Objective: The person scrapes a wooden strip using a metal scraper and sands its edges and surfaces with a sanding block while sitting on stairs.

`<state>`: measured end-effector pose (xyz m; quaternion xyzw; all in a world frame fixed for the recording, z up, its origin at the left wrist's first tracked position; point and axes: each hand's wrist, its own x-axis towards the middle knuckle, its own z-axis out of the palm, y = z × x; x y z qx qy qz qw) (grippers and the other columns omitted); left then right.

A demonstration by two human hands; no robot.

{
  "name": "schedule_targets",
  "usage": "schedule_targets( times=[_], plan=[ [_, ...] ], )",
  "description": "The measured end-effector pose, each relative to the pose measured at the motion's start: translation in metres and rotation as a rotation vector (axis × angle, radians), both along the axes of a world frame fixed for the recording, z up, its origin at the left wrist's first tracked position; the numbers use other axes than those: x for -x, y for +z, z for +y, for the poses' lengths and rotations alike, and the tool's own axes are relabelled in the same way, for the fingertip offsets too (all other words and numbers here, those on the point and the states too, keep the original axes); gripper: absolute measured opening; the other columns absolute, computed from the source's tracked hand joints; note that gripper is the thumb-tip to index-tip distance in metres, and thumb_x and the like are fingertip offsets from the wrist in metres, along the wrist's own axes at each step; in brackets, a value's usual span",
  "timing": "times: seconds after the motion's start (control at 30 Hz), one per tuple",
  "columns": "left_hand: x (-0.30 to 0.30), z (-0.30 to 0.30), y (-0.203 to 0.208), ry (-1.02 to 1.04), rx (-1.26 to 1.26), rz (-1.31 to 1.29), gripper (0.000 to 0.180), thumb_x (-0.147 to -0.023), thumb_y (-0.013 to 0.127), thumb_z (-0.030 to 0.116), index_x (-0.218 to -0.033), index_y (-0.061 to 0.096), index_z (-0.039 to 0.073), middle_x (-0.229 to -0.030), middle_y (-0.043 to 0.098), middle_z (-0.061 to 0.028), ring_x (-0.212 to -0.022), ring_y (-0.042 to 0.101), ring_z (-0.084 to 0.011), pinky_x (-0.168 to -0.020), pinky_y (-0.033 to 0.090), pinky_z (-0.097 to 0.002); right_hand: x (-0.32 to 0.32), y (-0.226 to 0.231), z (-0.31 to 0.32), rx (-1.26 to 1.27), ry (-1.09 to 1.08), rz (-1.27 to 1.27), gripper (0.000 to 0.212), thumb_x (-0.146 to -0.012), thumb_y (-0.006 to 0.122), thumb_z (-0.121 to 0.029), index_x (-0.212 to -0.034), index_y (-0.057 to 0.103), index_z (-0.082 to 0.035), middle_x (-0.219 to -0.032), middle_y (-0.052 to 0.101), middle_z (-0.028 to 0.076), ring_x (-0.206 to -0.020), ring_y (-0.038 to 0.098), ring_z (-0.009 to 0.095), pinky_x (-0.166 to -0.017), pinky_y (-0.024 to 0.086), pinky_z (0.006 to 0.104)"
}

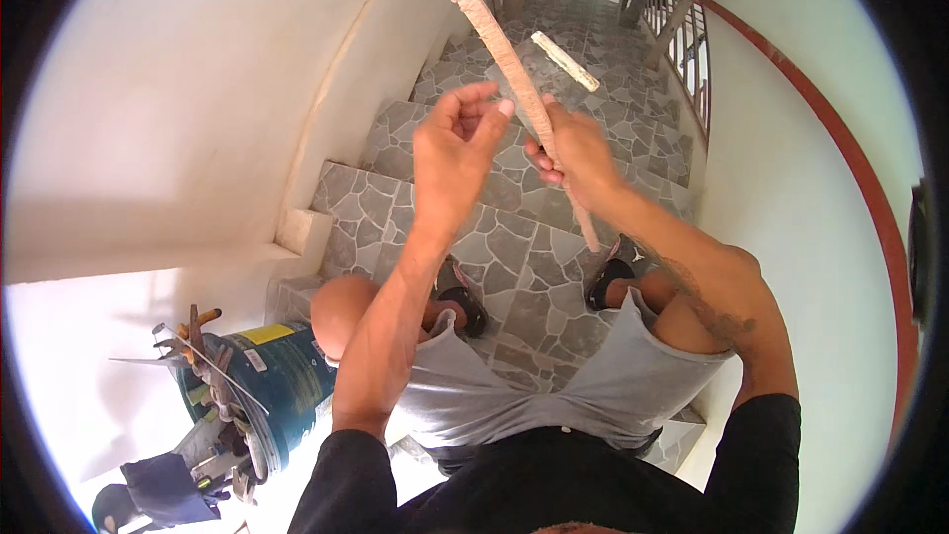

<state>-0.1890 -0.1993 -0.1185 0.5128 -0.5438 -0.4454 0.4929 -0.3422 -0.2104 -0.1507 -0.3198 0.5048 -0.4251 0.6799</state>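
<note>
A long, narrow strip of rough reddish-brown wood (516,71) slants through the upper middle of the view, its wider end up and to the left. My right hand (578,150) is wrapped round its lower part, and the thin end sticks out below the fingers. Just left of the strip is my left hand (455,148), its fingers loosely bent and the thumb apart from them. The thumb tip comes close to the wood; I cannot tell whether it touches. Nothing shows in the left hand.
Stone-patterned tiled stairs (494,242) lie under and beyond my feet. A cream-coloured bar (565,61) rests farther down. At lower left stands a dark green bucket (301,376) with several hand tools. Walls flank both sides; a metal railing (682,15) is at far right.
</note>
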Motion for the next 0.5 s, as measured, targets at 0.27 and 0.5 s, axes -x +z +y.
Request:
schedule_targets(
  times=[0.27,0.5],
  plan=[
    [-0.018,-0.004,0.018,0.106,0.099,0.026,0.029,-0.091,0.073,0.014,-0.113,0.063,-0.003,-0.091,0.069,-0.0040,-0.077,0.061,-0.0062,-0.067,0.049,-0.0216,0.003,0.004,0.002,0.006,0.049,0.284,0.050,-0.105,0.041,-0.044,-0.080,0.056,-0.003,-0.062,0.053,0.004,-0.043,0.040,0.009,-0.040,0.033,0.0258],
    [-0.022,-0.006,0.018,0.146,0.099,0.104,0.020,-0.091,0.073,0.014,-0.101,0.069,-0.002,-0.083,0.069,-0.0025,-0.074,0.060,-0.0047,-0.064,0.047,-0.0200,0.002,-0.004,-0.002,0.072,0.029,0.461,0.056,-0.105,0.040,-0.045,-0.074,0.058,-0.002,-0.056,0.052,0.003,-0.042,0.041,0.010,-0.042,0.034,0.0282]
  ],
)
